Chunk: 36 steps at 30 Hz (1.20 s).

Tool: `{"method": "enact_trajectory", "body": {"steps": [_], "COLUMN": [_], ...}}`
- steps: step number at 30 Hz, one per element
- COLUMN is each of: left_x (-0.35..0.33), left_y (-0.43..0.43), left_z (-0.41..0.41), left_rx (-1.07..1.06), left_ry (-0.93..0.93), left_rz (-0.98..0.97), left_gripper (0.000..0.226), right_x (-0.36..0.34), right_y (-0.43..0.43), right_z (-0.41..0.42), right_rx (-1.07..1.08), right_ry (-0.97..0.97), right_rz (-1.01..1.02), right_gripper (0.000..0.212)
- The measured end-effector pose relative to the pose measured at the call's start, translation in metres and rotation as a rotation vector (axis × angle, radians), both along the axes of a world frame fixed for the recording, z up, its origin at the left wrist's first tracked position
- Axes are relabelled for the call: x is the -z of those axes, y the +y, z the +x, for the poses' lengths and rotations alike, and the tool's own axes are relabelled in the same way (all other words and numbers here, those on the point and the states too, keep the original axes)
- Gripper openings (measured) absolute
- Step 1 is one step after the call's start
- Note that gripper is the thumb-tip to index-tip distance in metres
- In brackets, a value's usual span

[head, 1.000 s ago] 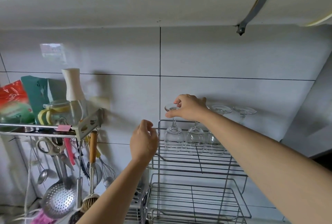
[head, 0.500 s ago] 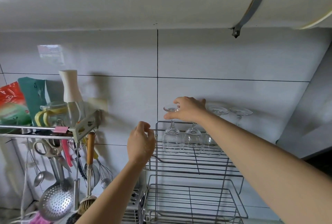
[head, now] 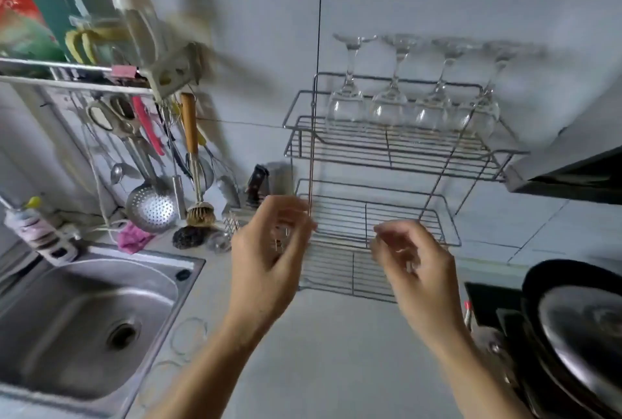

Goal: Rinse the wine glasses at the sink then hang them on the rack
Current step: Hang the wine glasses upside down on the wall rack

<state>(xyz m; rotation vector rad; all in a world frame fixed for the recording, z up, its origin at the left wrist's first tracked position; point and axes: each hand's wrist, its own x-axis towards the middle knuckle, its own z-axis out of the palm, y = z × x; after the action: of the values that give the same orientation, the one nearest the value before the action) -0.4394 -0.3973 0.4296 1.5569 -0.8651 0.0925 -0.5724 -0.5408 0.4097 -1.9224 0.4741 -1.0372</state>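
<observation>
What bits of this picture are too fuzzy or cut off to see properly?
Head view:
Shelf items, top left: smeared by camera motion.
Sink: cut by left and bottom edges.
Pan: cut by right edge.
Fingers of left hand and right hand: motion blur.
Wine glasses: how their feet hang on the rack is blurred.

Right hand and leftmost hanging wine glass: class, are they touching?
Apart. The head view shows the right hand well below the leftmost wine glass, with shelves of the wire rack in the gap.
</observation>
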Motion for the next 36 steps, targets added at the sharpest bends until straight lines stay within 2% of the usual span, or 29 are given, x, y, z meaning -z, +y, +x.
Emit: {"method": "enact_trajectory", "body": {"steps": [2,5,7,11,15,22,30,36], "left_x": [0.037,0.097,0.131,0.171,0.192,0.222,0.233,0.236], "left_y": [0.025,0.063,0.090,0.136,0.182,0.267,0.359,0.394], "left_z": [-0.029,-0.071,-0.095,-0.120,-0.107,-0.045,0.039,0.080], "left_rx": [0.035,0.038,0.023,-0.038,-0.101,-0.225,-0.109,-0.071], "left_ry": [0.133,0.334,0.422,0.562,0.644,0.713,0.675,0.637], "left_rz": [0.091,0.300,0.428,0.528,0.544,0.574,0.701,0.722], "left_gripper": [0.005,0.022,0.028,0.024,0.017,0.012,0.011,0.012], "right_x": [0.051,0.110,0.140,0.173,0.189,0.213,0.217,0.211], "right_y": [0.024,0.064,0.095,0.148,0.176,0.208,0.291,0.334], "right_z": [-0.027,-0.065,-0.085,-0.104,-0.100,-0.070,0.014,0.071], "right_rx": [-0.031,-0.052,-0.067,-0.173,-0.258,-0.136,0.010,0.089], "right_ry": [0.153,0.381,0.487,0.664,0.778,0.818,0.727,0.688], "right_rz": [0.168,0.374,0.476,0.530,0.504,0.514,0.448,0.299], "right_gripper": [0.014,0.028,0.026,0.018,0.013,0.014,0.015,0.048]}}
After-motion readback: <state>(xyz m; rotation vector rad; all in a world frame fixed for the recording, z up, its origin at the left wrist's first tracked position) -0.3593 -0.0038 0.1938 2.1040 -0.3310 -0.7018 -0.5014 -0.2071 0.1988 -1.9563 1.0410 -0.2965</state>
